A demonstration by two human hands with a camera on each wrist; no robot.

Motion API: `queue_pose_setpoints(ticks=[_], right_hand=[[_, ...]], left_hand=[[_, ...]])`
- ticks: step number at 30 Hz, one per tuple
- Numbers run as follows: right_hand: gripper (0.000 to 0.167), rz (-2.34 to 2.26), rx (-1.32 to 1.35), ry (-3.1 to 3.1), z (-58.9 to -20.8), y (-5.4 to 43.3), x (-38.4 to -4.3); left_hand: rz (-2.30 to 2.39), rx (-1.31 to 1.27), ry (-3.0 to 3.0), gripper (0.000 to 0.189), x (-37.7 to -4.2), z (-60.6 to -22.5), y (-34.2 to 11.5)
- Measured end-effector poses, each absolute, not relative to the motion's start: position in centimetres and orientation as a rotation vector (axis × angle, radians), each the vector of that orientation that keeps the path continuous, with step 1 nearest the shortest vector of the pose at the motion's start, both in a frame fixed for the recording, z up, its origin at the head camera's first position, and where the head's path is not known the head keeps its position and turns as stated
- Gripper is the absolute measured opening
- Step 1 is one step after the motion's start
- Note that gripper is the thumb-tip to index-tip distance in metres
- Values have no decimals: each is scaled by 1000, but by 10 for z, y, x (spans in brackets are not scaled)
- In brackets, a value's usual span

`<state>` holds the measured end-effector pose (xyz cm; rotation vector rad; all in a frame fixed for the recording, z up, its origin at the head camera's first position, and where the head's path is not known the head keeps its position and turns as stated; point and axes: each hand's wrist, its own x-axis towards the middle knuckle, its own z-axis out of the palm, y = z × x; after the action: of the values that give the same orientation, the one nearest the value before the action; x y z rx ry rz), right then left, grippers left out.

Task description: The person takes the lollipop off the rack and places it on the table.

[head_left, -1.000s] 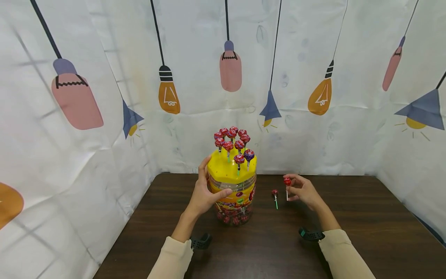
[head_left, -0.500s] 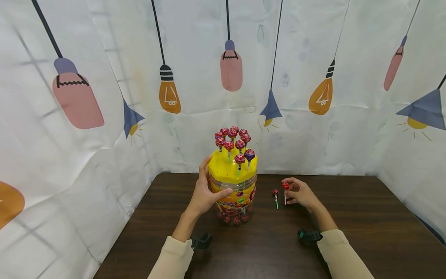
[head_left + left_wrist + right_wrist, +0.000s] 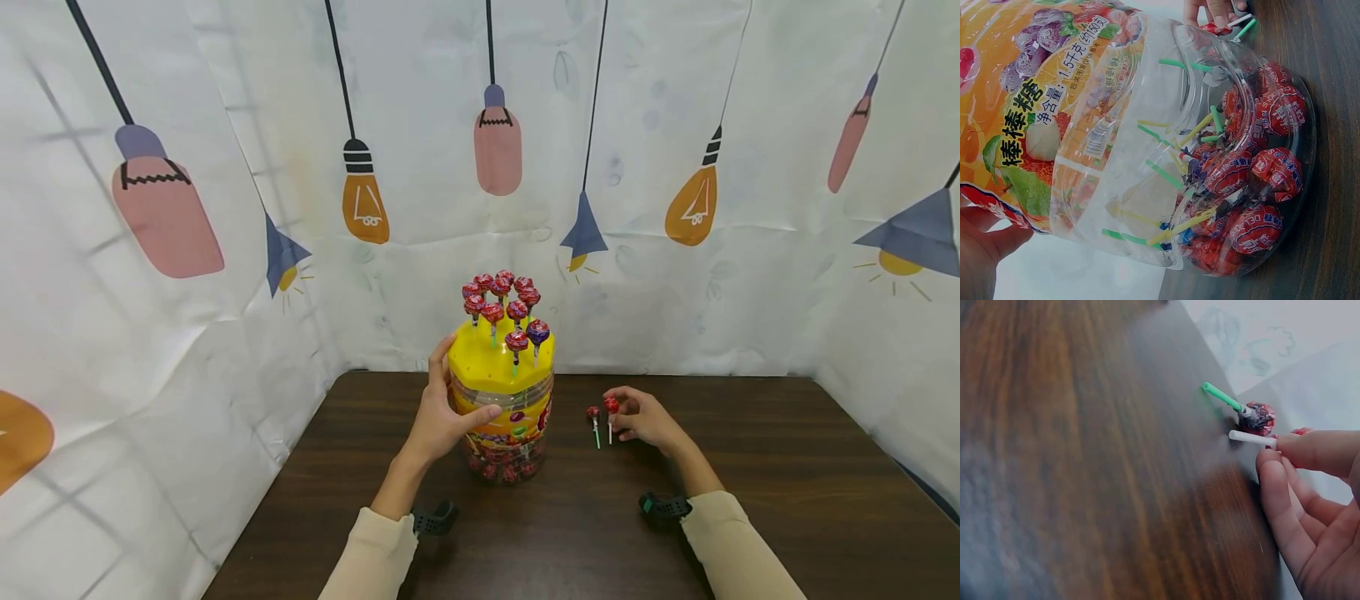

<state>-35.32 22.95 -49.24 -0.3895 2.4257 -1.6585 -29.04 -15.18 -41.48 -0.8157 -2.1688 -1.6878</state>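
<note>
One red, white-sticked lollipop (image 3: 612, 405) pinched in right hand (image 3: 647, 419) — left hand (image 3: 441, 421) spread round yellow-lidded jar (image 3: 513, 393).

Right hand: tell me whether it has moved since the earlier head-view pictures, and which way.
Yes: in the head view, the right hand has shifted leftward, closer to the green-stick lollipop on the table.

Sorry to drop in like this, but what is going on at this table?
A person's left hand holds a jar of lollipops on the dark table. More lollipops stand clustered on its yellow lid. Between the fingers of the right hand is a white-stick lollipop, close beside a green-stick lollipop on the table. Whether the held one touches the table is hard to tell.
</note>
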Motion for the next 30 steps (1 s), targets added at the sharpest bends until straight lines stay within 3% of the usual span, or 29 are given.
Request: queue_pose_setpoints(ticks=[14,30], right_hand=[[42,-1393,-348,2621,-492,225,-352],[45,-1386,-351,2601,-489,227,-352]], left_hand=[[-1698,-831,-2150,108,-288,-414,-151],[-1686,-828,-2147,109,-288,-415,-151]])
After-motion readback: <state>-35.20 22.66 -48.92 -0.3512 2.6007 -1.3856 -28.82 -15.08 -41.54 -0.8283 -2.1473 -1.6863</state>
